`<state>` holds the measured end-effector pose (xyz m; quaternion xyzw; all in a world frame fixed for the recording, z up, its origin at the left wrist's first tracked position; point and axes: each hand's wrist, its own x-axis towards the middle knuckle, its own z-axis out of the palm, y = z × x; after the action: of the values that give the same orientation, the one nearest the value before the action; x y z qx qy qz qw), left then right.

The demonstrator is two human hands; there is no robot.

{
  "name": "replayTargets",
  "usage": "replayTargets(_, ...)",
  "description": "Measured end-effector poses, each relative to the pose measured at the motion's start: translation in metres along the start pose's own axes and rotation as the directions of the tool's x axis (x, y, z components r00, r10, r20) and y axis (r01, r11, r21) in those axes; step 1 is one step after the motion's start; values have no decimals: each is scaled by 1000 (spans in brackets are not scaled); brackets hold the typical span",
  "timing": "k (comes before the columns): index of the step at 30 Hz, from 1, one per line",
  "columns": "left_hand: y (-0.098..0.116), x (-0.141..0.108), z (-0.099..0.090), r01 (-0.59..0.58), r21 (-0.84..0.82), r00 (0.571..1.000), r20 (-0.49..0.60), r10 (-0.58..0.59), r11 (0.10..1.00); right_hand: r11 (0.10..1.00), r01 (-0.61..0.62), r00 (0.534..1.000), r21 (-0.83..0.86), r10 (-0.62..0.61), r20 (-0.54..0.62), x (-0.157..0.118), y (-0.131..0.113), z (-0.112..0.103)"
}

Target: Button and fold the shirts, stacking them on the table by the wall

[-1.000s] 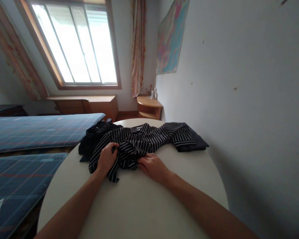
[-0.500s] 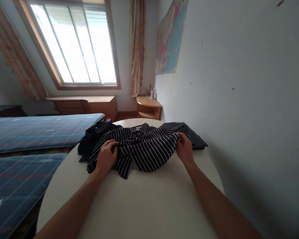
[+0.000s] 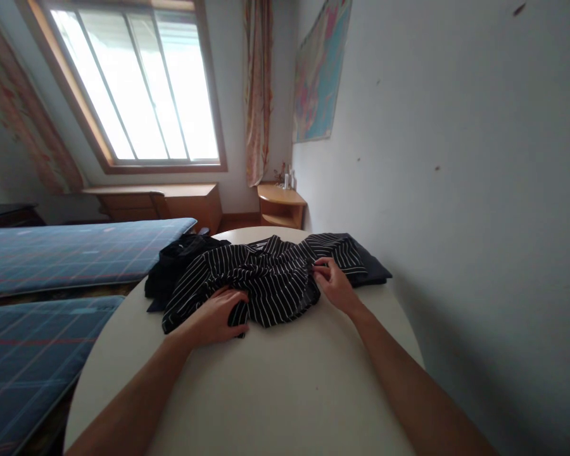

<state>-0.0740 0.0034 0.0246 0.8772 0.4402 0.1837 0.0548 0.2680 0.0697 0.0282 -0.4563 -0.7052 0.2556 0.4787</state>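
Left hand [image 3: 217, 316] palm-down on shirt [image 3: 280, 288], grip wide, right hand [image 3: 335, 285] pinching shirt's right side, forearms [image 3: 147, 386] angled inward over desk [image 3: 275, 399]

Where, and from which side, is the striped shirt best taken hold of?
Probably grip the striped shirt by its near edge, between the left hand and right hand, from the person's side: that edge spreads out, while the cloth behind is bunched.

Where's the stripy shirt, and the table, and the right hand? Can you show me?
Stripy shirt [image 3: 280, 292]: head view, on the crumpled striped cloth in its middle.
Table [image 3: 285, 386]: head view, on its pale top, nearer than the shirt.
Right hand [image 3: 335, 288]: head view, on the back of it.
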Motion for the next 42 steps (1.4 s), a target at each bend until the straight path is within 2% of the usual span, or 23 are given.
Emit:
replayTargets(1, -4, 0, 2, 13, 6, 1000, -3, -13, 1000, 999, 50, 992, -17, -48, 113, -2, -1, -1)
replayTargets(3, -10, 0, 4, 41, 20, 999, -25, -41, 999, 983, 160, 938, -89, -124, 322, -7, -2, -4)
replayTargets(6, -12, 3, 4, 70, 37, 996, -55, -68, 997, 950, 244, 867, -193, -125, 482, -11, -2, -10)
replayTargets(8, -12, 5, 2, 104, 49, 991, -93, -99, 993, 950, 231, 864, -211, -101, 492, -10, -1, -12)
replayTargets(11, -9, 6, -1, 193, 66, 961, -213, -175, 979, 957, 200, 892, -211, -89, 443, -6, -2, -13)
replayTargets(15, -3, 6, -3, 275, 78, 914, -329, -236, 958, 947, 201, 963, -249, -145, 226, -1, -6, -18)
replayTargets(17, 1, 7, -2, 311, 100, 903, -340, -262, 945, 940, 206, 975, -272, -172, 144, -1, -9, -22)
replayTargets(18, 3, 8, -1, 332, 110, 899, -337, -279, 937, 933, 224, 971, -280, -191, 141, -2, -11, -23)
replayTargets(21, 7, 10, 2, 427, 96, 865, -335, -375, 899, 891, 350, 929, -290, -290, 229, -7, -21, -18)
replayTargets(25, 7, 13, 3, 513, -40, 789, -372, -489, 857, 777, 559, 814, -288, -449, 368, -15, -38, 5)
replayTargets(28, 7, 14, 2, 526, -119, 765, -369, -529, 842, 688, 658, 739, -307, -511, 438, -21, -45, 25)
replayTargets(30, 7, 14, 1, 531, -130, 762, -360, -538, 838, 658, 675, 725, -333, -511, 461, -23, -45, 34)
replayTargets(35, 8, 13, 0, 527, -118, 764, -368, -530, 842, 654, 645, 759, -394, -491, 427, -22, -44, 33)
replayTargets(38, 8, 13, 1, 501, -116, 788, -350, -508, 858, 687, 613, 788, -389, -498, 363, -18, -41, 28)
replayTargets(42, 6, 11, 4, 431, -115, 828, -345, -443, 895, 814, 464, 885, -349, -445, 138, -9, -32, 16)
